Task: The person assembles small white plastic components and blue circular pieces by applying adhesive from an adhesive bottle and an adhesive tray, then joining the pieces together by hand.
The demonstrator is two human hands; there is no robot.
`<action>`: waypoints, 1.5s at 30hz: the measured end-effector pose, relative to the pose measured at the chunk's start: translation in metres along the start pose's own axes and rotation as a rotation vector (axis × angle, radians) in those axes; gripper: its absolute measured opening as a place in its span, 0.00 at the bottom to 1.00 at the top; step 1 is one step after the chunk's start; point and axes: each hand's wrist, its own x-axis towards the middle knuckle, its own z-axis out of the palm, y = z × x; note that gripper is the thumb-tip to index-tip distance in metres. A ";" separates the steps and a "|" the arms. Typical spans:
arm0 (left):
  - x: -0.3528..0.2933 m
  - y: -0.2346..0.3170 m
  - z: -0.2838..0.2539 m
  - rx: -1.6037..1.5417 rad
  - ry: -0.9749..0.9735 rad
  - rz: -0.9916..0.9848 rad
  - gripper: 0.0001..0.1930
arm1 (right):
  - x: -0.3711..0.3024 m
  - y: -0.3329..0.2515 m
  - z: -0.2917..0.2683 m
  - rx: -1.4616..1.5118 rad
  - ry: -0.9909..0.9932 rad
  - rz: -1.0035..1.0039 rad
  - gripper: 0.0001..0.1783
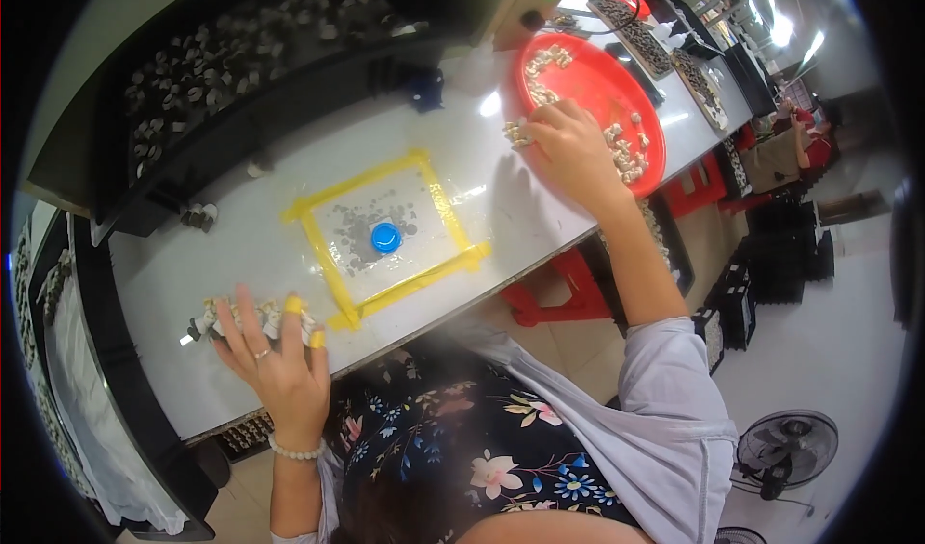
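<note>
Spreading loosely, the left hand point(282, 375) covers a row of small pale pieces point(273, 324) at the near left of the counter point(515, 240). The right hand point(570, 149) curls over a pale cluster point(515, 134) just left of the red tray point(602, 77); whether it grips, I cannot tell. The tray is partly filled; row and cluster lie outside.

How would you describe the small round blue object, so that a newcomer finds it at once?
On the white table, between the left hand and the right hand, find the frame of yellow tape. Inside, among grey spots, sits the round blue object, the only bright blue thing there.
</note>
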 end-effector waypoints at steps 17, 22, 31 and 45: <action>0.070 -0.063 -0.011 -0.034 -0.013 -0.124 0.18 | -0.007 -0.054 0.018 1.125 -0.257 0.245 0.16; 0.106 -0.077 0.011 -0.040 -0.135 -0.121 0.16 | -0.006 -0.066 0.016 1.083 -0.413 0.351 0.13; 0.091 -0.050 0.013 -0.204 -0.178 0.026 0.12 | -0.008 -0.070 0.009 0.859 -0.295 0.108 0.12; 0.020 0.012 0.020 -1.951 -0.287 -0.710 0.15 | 0.008 -0.094 0.011 0.804 -0.102 -0.100 0.13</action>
